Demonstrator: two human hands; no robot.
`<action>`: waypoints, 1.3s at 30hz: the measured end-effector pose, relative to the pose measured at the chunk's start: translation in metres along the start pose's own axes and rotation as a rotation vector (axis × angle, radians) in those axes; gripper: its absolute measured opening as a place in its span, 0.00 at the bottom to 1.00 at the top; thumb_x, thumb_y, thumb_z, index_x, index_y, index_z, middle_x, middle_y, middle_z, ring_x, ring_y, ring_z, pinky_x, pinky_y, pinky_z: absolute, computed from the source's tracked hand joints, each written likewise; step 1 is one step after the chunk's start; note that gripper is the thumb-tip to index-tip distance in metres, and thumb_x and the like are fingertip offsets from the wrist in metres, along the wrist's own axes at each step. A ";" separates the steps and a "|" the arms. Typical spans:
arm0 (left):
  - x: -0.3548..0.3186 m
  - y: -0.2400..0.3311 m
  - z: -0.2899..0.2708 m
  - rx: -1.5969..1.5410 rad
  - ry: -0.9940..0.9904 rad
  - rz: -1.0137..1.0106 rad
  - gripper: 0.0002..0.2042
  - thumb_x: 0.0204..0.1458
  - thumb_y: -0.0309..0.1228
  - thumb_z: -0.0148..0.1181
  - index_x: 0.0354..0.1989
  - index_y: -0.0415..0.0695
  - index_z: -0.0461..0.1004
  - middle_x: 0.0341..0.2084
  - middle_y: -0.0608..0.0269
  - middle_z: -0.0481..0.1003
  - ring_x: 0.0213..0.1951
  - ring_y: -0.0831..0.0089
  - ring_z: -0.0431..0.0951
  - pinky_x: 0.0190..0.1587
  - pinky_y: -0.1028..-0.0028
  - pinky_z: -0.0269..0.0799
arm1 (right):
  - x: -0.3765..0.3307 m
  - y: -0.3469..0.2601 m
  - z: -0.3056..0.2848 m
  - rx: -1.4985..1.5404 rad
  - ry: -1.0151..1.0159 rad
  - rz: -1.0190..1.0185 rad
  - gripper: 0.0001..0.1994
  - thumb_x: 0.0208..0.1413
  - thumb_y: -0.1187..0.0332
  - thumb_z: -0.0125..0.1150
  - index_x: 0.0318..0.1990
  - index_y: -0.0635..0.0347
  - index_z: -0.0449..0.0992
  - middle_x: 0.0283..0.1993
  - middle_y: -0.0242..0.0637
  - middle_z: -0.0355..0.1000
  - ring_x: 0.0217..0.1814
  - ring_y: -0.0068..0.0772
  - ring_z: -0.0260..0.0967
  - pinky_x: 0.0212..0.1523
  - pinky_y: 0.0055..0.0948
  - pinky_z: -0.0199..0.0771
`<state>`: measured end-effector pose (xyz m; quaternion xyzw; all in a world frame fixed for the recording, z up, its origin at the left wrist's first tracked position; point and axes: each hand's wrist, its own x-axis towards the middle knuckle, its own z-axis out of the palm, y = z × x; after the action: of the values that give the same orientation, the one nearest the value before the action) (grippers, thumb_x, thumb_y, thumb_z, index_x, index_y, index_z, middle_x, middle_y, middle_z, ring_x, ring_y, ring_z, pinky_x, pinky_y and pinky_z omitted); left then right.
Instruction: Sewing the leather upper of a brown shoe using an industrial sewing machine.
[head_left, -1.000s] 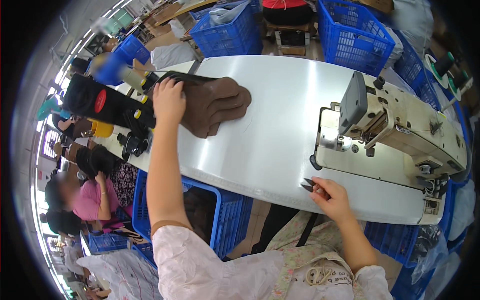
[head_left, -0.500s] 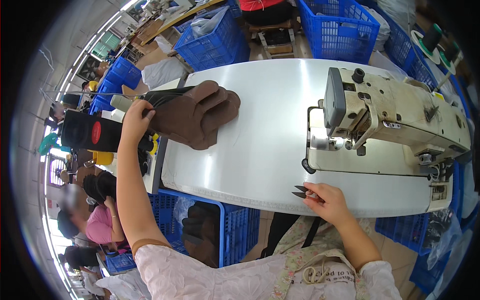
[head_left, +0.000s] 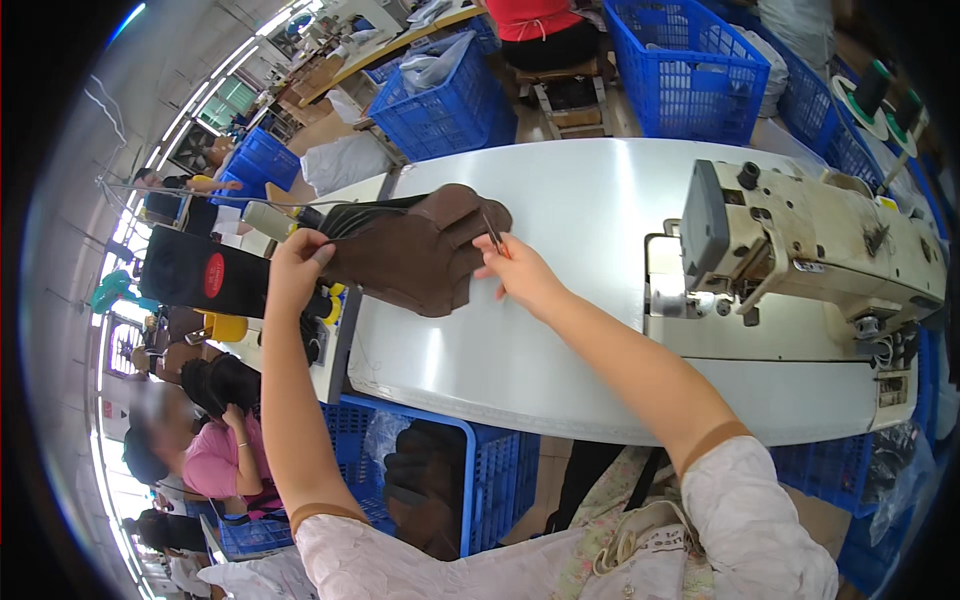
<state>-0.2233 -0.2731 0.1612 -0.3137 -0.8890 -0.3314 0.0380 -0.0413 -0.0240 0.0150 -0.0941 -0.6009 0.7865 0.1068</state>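
A stack of brown, glove-shaped cut pieces (head_left: 410, 255) lies on the left part of the white sewing table, with thin dark layers at its far left edge. My left hand (head_left: 298, 262) is closed on the stack's left edge, thumb and fingers pinching it. At the stack's right side, my right hand (head_left: 520, 275) holds small dark-bladed thread snips (head_left: 492, 230), whose points lie over the brown lobes. The palm hides most of the snips' handle.
A cream sewing machine (head_left: 800, 245) stands on the table (head_left: 570, 370) at the right. Blue crates (head_left: 500, 490) sit below the near edge and beyond the far edge (head_left: 690, 80). A black cylinder-like part (head_left: 180, 270) with a red oval borders the table's left side.
My right hand has moved left and away from me with the snips, from the near table edge to the brown pieces. My left hand keeps its hold on their left edge.
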 end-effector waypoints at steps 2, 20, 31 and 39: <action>0.000 -0.011 0.003 -0.073 0.014 0.027 0.04 0.52 0.22 0.64 0.35 0.40 0.75 0.26 0.71 0.74 0.31 0.83 0.73 0.34 0.80 0.68 | 0.034 0.014 0.015 0.215 0.072 0.117 0.18 0.66 0.64 0.46 0.60 0.56 0.67 0.52 0.36 0.72 0.42 0.27 0.75 0.32 0.27 0.70; -0.002 0.048 -0.145 0.008 0.906 0.251 0.09 0.58 0.31 0.64 0.41 0.39 0.76 0.35 0.64 0.76 0.39 0.77 0.74 0.45 0.77 0.68 | 0.047 0.045 0.002 0.242 0.116 0.147 0.16 0.65 0.63 0.50 0.57 0.58 0.71 0.50 0.38 0.76 0.34 0.19 0.73 0.23 0.19 0.63; -0.224 0.111 0.044 0.375 0.449 0.875 0.17 0.53 0.15 0.53 0.50 0.46 0.66 0.36 0.53 0.79 0.31 0.59 0.76 0.38 0.60 0.69 | -0.161 -0.032 -0.003 0.364 0.162 -0.324 0.33 0.64 0.53 0.57 0.68 0.64 0.55 0.51 0.40 0.72 0.46 0.22 0.74 0.21 0.16 0.62; -0.300 0.146 0.116 0.040 0.080 0.913 0.13 0.51 0.19 0.59 0.42 0.44 0.65 0.36 0.56 0.79 0.27 0.58 0.75 0.37 0.60 0.70 | -0.253 -0.016 -0.056 0.231 0.303 -0.032 0.23 0.60 0.68 0.63 0.60 0.62 0.63 0.28 0.22 0.63 0.21 0.11 0.56 0.23 0.15 0.58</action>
<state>0.1185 -0.2768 0.0710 -0.6593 -0.6640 -0.2752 0.2206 0.2175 -0.0389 0.0203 -0.1889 -0.4851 0.8254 0.2184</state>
